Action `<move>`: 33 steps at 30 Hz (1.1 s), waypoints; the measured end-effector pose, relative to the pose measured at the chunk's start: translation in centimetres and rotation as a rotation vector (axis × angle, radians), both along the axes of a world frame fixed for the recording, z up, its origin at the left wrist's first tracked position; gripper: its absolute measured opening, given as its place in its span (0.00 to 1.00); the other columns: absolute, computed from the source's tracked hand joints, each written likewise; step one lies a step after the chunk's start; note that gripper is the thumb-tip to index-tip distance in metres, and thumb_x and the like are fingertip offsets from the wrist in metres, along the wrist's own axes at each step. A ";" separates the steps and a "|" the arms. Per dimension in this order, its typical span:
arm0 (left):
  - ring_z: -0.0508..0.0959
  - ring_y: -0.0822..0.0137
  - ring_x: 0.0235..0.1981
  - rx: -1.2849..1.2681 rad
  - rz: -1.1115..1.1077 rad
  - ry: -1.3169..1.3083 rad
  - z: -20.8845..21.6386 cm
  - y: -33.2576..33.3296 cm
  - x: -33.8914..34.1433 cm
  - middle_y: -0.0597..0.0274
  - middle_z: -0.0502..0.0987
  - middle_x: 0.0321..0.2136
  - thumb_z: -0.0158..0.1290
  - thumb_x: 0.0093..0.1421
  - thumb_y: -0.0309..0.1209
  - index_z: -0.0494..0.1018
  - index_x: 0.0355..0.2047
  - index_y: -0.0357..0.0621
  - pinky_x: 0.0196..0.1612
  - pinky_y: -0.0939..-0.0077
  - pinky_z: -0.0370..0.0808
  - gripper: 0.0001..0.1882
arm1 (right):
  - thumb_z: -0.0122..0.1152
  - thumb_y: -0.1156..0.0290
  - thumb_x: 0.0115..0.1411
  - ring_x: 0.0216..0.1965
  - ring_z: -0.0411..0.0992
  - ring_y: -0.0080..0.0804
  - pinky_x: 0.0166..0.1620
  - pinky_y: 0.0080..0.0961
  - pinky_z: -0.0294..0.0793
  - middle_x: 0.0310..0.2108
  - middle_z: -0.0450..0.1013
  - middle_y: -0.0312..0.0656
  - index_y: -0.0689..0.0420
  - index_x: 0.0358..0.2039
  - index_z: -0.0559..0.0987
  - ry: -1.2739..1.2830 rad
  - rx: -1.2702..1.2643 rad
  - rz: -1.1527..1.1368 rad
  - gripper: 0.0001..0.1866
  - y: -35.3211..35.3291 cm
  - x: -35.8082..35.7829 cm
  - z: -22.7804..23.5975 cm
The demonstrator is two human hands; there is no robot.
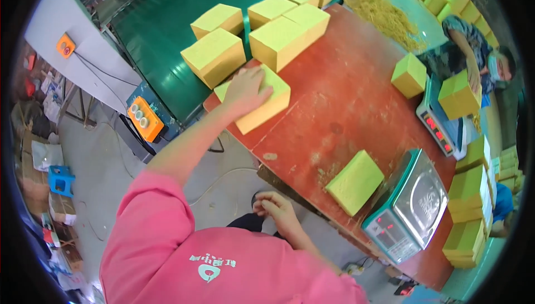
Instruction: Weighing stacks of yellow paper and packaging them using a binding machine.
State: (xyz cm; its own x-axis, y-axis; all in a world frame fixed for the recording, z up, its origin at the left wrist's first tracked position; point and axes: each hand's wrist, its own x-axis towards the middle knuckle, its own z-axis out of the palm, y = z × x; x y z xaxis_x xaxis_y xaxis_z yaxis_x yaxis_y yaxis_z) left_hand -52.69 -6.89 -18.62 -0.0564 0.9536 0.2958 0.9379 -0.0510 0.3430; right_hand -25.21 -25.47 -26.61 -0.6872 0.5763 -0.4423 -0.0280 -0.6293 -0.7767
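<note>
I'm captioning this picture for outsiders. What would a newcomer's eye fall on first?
Probably the cluster of yellow blocks at the upper middle, where the left hand lies on top of a nearer block at the corner of the red table. The bright pink shirt along the bottom edge likely comes next, then the steel-topped scale at the table's lower right.
</note>
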 end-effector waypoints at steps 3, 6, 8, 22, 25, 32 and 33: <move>0.65 0.45 0.58 0.043 -0.213 -0.029 0.1 -6.5 5.8 0.43 0.66 0.58 0.55 0.56 0.42 0.66 0.55 0.31 0.61 0.57 0.62 0.32 | 0.54 0.69 0.64 0.51 0.71 0.31 0.52 0.28 0.69 0.54 0.70 0.41 0.58 0.61 0.65 0.194 -0.312 -0.160 0.25 0.7 -0.3 -3.3; 0.64 0.44 0.60 0.026 -0.219 0.131 2.3 -12.3 10.5 0.43 0.65 0.59 0.55 0.56 0.42 0.65 0.58 0.34 0.61 0.57 0.62 0.33 | 0.54 0.66 0.63 0.63 0.60 0.32 0.59 0.32 0.62 0.64 0.60 0.41 0.56 0.66 0.58 0.437 -0.258 -0.181 0.32 1.8 0.2 -4.7; 0.65 0.44 0.59 -0.035 -0.086 0.100 1.8 -13.9 12.0 0.43 0.65 0.59 0.55 0.56 0.42 0.66 0.59 0.38 0.61 0.56 0.61 0.33 | 0.55 0.64 0.63 0.65 0.56 0.33 0.61 0.33 0.58 0.65 0.58 0.41 0.56 0.67 0.57 0.451 -0.170 -0.190 0.33 1.6 1.3 -3.9; 0.77 0.56 0.48 -0.653 -0.412 -2.123 2.7 -9.9 38.2 0.48 0.72 0.51 0.45 0.68 0.40 0.64 0.58 0.36 0.48 0.60 0.79 0.25 | 0.59 0.64 0.59 0.67 0.51 0.58 0.67 0.47 0.51 0.67 0.53 0.54 0.55 0.62 0.68 -0.644 1.389 -0.740 0.30 -0.2 27.9 15.8; 0.78 0.60 0.48 -0.692 -0.601 -1.924 5.0 -7.3 46.9 0.51 0.73 0.50 0.45 0.67 0.41 0.65 0.58 0.37 0.48 0.63 0.79 0.25 | 0.56 0.67 0.61 0.66 0.54 0.55 0.66 0.42 0.54 0.64 0.60 0.54 0.58 0.59 0.71 -0.865 1.399 -0.881 0.25 1.3 33.9 17.7; 0.78 0.60 0.48 -0.862 -0.553 -2.109 3.1 -3.0 54.2 0.55 0.74 0.50 0.42 0.68 0.49 0.65 0.58 0.39 0.50 0.65 0.77 0.28 | 0.53 0.63 0.63 0.63 0.59 0.51 0.64 0.38 0.58 0.60 0.64 0.53 0.58 0.55 0.73 -0.903 1.221 -0.895 0.22 6.0 40.9 18.3; 0.78 0.59 0.48 -0.985 -0.445 -2.124 3.2 -3.4 53.2 0.54 0.75 0.49 0.40 0.68 0.51 0.66 0.57 0.39 0.50 0.65 0.77 0.29 | 0.53 0.63 0.62 0.62 0.60 0.52 0.63 0.39 0.59 0.59 0.65 0.53 0.57 0.54 0.74 -0.997 1.241 -0.830 0.21 6.8 40.6 18.1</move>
State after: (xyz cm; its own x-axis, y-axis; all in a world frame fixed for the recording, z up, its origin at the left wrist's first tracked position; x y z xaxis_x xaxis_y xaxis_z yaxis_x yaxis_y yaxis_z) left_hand 0.53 -10.34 -15.44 0.6110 0.7555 -0.2363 -0.6077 0.6390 0.4716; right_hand 15.36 -18.67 -8.51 0.1528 0.8804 0.4489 0.7260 0.2082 -0.6555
